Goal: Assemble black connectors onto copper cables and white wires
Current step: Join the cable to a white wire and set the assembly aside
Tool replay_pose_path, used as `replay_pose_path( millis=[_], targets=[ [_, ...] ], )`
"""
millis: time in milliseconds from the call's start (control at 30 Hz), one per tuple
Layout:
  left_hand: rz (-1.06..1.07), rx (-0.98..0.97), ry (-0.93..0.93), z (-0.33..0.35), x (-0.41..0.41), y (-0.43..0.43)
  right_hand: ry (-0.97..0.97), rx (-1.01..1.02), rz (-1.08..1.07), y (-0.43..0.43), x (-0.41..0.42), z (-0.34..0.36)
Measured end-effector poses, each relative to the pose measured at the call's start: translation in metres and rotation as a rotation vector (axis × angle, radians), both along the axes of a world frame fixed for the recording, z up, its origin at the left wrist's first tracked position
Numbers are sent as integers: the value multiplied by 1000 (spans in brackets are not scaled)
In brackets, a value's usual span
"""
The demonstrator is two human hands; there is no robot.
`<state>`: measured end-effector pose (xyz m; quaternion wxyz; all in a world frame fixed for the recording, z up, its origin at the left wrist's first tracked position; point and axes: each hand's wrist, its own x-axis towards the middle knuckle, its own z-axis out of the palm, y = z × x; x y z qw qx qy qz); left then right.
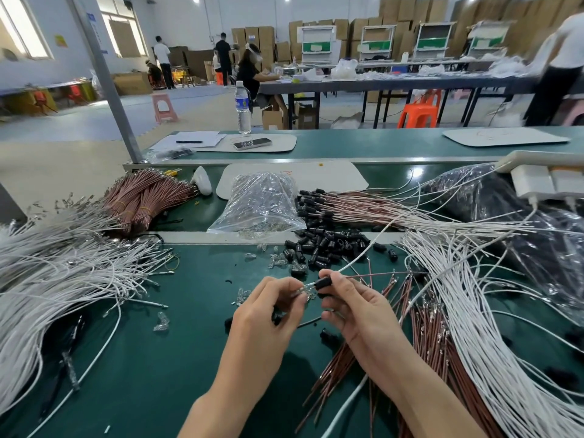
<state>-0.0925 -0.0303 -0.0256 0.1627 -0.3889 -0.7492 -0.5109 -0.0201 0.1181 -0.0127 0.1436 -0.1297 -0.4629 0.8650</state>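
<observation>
My right hand [350,306] pinches a black connector [324,283] with a white wire [354,262] and a copper cable [379,275] leading out of it to the right. My left hand [271,306] pinches a small clear bulb [306,291] right at the connector's open end. A heap of loose black connectors [325,248] lies just behind my hands. Loose copper cables [420,317] and a wide spread of white wires [474,311] lie to the right.
A big fan of white wires [63,279] covers the left of the green table [158,358]. Bundled copper cables [142,197], a clear bag of bulbs [262,200], finished assemblies [347,207] and a dark plastic bag [521,216] lie behind. Loose clear bulbs [161,322] are scattered.
</observation>
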Motion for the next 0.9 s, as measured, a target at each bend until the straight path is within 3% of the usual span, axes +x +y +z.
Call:
replay_pose_path(
  millis=[600,800,900],
  targets=[
    [-53,93,-147,-10,-1,3,-26,21,75,-5,0,-1],
    [-31,-5,-55,-4,-4,2,-13,114,-106,-7,0,1],
    [-56,-123,-105,-6,0,5,-17,143,-127,-10,0,0]
  ],
)
